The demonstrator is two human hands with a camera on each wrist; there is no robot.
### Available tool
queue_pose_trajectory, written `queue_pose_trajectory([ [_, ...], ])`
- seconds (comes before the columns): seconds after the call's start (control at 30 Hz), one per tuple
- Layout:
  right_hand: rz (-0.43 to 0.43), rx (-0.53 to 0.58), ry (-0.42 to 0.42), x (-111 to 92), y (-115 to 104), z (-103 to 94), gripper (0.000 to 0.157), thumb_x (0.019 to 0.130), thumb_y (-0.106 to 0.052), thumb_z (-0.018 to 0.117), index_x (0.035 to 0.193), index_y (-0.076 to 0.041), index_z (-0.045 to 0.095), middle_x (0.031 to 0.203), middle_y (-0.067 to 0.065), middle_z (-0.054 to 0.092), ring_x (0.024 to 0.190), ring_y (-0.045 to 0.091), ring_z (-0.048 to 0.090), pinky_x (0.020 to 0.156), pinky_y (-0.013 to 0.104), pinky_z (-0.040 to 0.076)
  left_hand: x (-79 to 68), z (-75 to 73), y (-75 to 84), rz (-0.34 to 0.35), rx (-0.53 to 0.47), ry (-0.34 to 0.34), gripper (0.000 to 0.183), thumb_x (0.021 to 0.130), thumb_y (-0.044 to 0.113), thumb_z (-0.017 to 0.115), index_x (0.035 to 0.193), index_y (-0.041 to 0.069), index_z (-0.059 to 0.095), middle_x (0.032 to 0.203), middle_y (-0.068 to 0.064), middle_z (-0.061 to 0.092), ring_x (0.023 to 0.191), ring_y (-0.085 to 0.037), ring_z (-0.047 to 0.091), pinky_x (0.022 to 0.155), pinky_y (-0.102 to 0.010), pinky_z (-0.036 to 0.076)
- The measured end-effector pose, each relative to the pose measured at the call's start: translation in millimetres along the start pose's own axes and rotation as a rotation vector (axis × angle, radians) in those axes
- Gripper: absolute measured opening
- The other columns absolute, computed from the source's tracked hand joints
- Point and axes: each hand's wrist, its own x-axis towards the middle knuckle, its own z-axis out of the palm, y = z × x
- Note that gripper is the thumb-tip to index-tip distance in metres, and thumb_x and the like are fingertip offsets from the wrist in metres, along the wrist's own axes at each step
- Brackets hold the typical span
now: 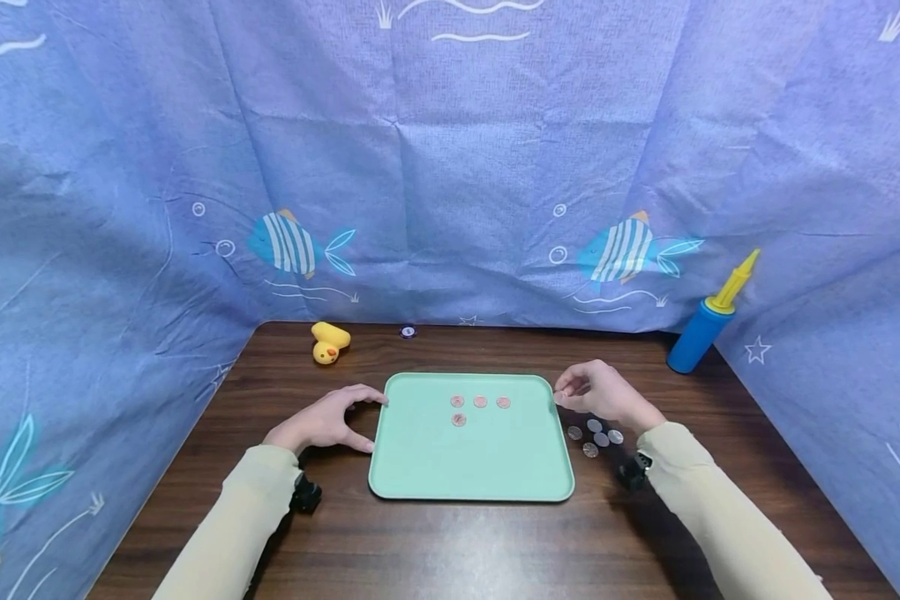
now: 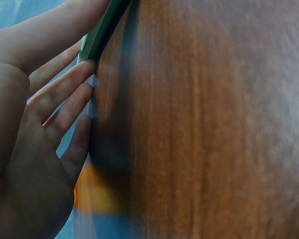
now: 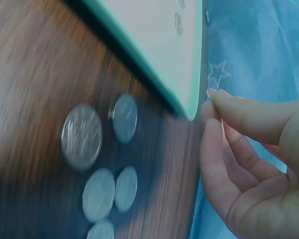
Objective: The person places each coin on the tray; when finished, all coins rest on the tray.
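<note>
A mint-green tray (image 1: 495, 467) lies on the dark wooden table, with several copper-toned coins (image 1: 480, 402) on its upper half. Three of them form a row, and another sits under the row's left end. My left hand (image 1: 332, 418) is at the tray's left edge, thumb and forefinger spread wide, fingertips touching the rim. Beside the upper right corner, my right hand (image 1: 598, 392) pinches a coin (image 3: 212, 92) between thumb and fingertips. Several silvery coins (image 3: 82, 137) are loose on the table just right of the tray, below that hand.
A yellow rubber duck (image 1: 328, 343) lies at the table's back left, with a dark round chip (image 1: 408, 332) to its right. The blue pump (image 1: 693, 337) with a yellow top stands at the back right corner. A blue fish-print cloth (image 1: 465, 183) hangs behind the table.
</note>
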Motion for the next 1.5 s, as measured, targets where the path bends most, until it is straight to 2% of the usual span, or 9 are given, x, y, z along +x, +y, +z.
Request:
queue_pose_trajectory([
  [0.17,-0.009,0.051,-0.027,7.8,-11.7,11.9,0.010,0.089,-0.003,0.083,0.097,-0.002,0.076,0.085,0.005,0.073,0.078,0.017,0.067,0.068,0.027,0.057,-0.4,0.0,0.3,-0.003,0.002,0.000,0.075,0.080,0.042,0.093,0.145,0.023,0.061,0.153,-0.005,0.053,0.143,-0.033,0.047,0.118,-0.056,0.039],
  [0.4,-0.078,0.042,-0.064,21.4,-26.7,33.7,0.007,0.089,-0.003,0.082,0.095,-0.003,0.077,0.083,0.003,0.073,0.076,0.014,0.066,0.067,0.025,0.056,-1.1,0.0,-0.4,0.009,0.009,0.002,0.075,0.081,0.042,0.092,0.146,0.021,0.060,0.154,-0.008,0.052,0.143,-0.035,0.047,0.117,-0.058,0.040],
  [0.8,-0.109,0.033,-0.134,34.2,-49.3,64.5,0.006,0.089,-0.002,0.082,0.093,-0.005,0.080,0.083,0.004,0.074,0.082,0.015,0.065,0.079,0.028,0.060,-1.4,-0.3,-0.2,0.015,0.009,0.003,0.074,0.081,0.041,0.092,0.145,0.021,0.061,0.153,-0.007,0.054,0.142,-0.035,0.048,0.117,-0.058,0.040],
  [1.13,-0.212,-0.011,-0.140,39.6,-57.5,83.1,0.005,0.088,0.001,0.081,0.087,-0.002,0.078,0.079,0.005,0.072,0.076,0.010,0.066,0.074,0.022,0.059,-0.4,0.3,0.2,0.009,0.006,0.003,0.075,0.080,0.041,0.093,0.145,0.021,0.061,0.152,-0.005,0.054,0.142,-0.033,0.048,0.117,-0.056,0.040],
  [1.3,-0.205,-0.081,-0.114,41.0,-60.1,88.6,0.005,0.089,-0.003,0.082,0.086,-0.006,0.080,0.079,0.000,0.073,0.075,0.007,0.066,0.073,0.023,0.055,-1.1,0.1,1.6,0.012,0.004,0.002,0.075,0.080,0.040,0.093,0.145,0.020,0.061,0.152,-0.007,0.054,0.142,-0.034,0.048,0.117,-0.057,0.040],
  [1.5,-0.216,-0.137,-0.110,42.4,-63.3,92.2,0.002,0.090,-0.005,0.083,0.089,-0.005,0.081,0.085,0.002,0.077,0.079,0.010,0.069,0.073,0.024,0.056,-0.5,-0.4,1.5,0.007,0.010,0.003,0.075,0.081,0.040,0.093,0.145,0.020,0.061,0.153,-0.007,0.053,0.143,-0.035,0.047,0.117,-0.057,0.040],
])
